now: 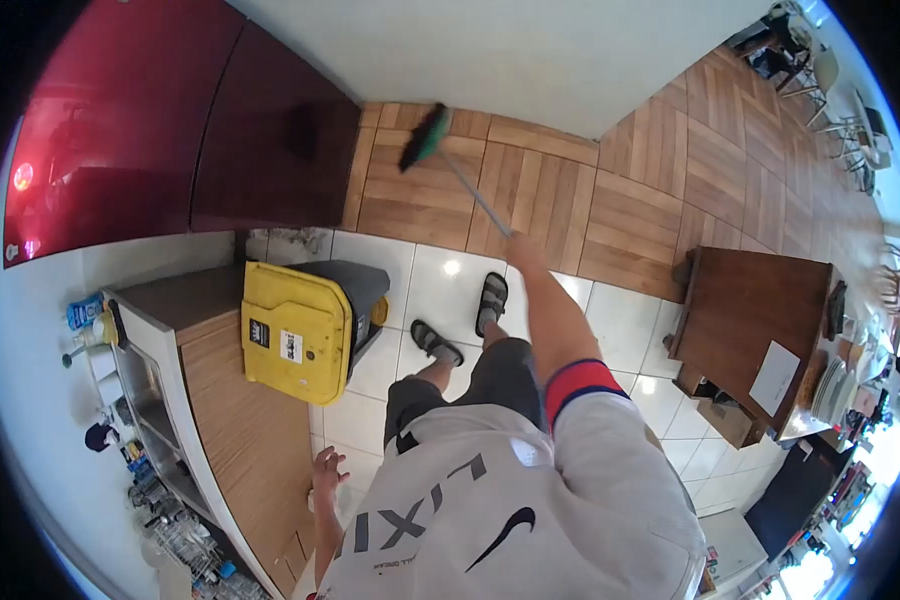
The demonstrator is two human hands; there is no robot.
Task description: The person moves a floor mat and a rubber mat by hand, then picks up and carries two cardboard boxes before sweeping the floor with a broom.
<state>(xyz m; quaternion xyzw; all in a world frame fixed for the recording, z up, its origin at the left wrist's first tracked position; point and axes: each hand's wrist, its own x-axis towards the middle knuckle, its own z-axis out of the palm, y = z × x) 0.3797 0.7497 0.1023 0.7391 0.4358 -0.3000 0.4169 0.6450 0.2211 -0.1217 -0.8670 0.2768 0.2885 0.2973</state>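
white t-shirt [610,480], black swoosh [505,528] and lettering [415,505], red-navy sleeve cuff [578,382], dark grey shorts [505,375], black strap sandals [491,300]. left hand [327,470], right hand [522,248] bare.

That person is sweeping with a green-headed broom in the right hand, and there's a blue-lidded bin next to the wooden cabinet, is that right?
Not quite. The head view shows the bin has a yellow lid, not a blue one. The rest holds: the right hand grips the green-headed broom, and the bin stands next to the wooden cabinet.
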